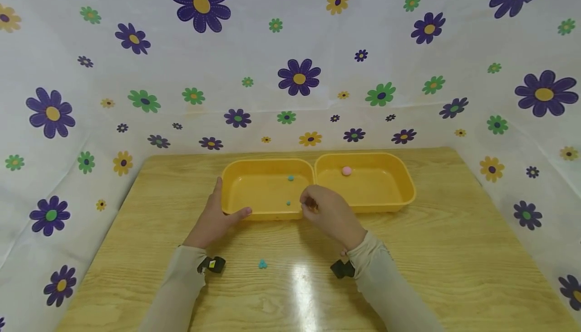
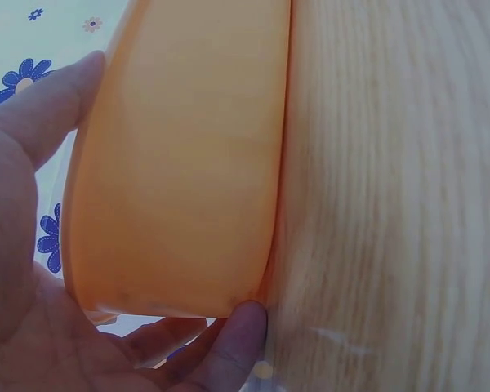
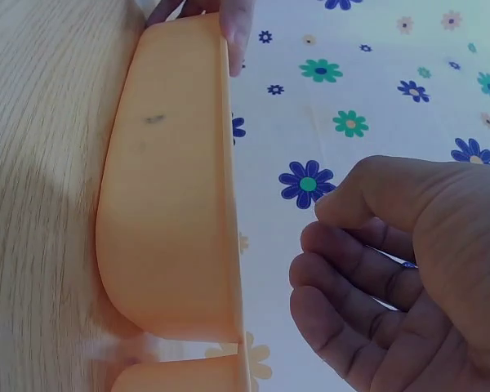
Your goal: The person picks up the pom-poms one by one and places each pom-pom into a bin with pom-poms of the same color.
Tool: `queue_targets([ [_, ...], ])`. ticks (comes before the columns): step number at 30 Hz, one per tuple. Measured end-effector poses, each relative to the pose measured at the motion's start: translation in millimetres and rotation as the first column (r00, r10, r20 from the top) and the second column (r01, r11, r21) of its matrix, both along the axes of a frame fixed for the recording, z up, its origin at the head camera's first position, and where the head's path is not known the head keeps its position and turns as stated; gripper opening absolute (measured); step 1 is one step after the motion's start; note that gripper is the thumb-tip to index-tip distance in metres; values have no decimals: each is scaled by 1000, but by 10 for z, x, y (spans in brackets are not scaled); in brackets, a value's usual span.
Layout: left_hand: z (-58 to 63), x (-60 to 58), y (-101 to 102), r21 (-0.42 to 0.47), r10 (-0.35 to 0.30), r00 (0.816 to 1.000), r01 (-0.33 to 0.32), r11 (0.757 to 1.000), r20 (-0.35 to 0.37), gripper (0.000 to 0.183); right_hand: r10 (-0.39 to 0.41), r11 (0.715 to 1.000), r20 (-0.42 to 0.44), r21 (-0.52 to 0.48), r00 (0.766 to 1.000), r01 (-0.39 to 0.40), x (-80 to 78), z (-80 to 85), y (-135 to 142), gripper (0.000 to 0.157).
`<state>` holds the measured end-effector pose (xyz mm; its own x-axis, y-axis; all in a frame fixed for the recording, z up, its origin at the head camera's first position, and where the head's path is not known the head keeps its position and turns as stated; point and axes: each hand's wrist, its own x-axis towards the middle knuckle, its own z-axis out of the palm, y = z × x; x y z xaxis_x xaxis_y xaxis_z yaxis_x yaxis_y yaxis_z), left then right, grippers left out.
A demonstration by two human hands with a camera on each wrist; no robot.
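My left hand (image 1: 213, 221) grips the left end of a yellow tray (image 1: 268, 216), with the thumb at the near rim and the fingers round the end wall. In the left wrist view, the tray's side wall (image 2: 180, 163) lies between thumb and fingers. My right hand (image 1: 331, 216) is over the tray's right front corner, fingers curled and thumb tip close to the index fingertip. Nothing shows between those tips in the right wrist view. Inside the tray are a blue ball (image 1: 291, 178) and a smaller blue-green bit (image 1: 288, 203).
Beside it on the right stands a second yellow tray (image 1: 404, 198), holding a pink ball (image 1: 347, 170). A small blue cluster (image 1: 263, 264) lies on the wooden table (image 1: 254, 301) in front. Next to the right wrist is a small pink bit (image 1: 343, 253). Flower-patterned cloth (image 1: 254, 59) surrounds the table.
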<state>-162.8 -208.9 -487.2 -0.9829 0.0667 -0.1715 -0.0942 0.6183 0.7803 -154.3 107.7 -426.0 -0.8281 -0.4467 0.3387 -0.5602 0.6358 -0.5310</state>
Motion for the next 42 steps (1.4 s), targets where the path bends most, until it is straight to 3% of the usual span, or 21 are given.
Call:
queue_targets([
  [15,-44,-16,-24,9,9,1000,-9,1000,2,129,-20,1000,-31,-7,999,20,-39,-8,50,12],
  [30,-48,-1,-25,33,9,1000,-9,999,-18,130,-46,999,11,10,999,46,-46,15,63,10],
  [42,-52,5,-13,33,19,999,-18,999,-26,127,-67,998,-5,14,998,67,-54,30,64,9],
])
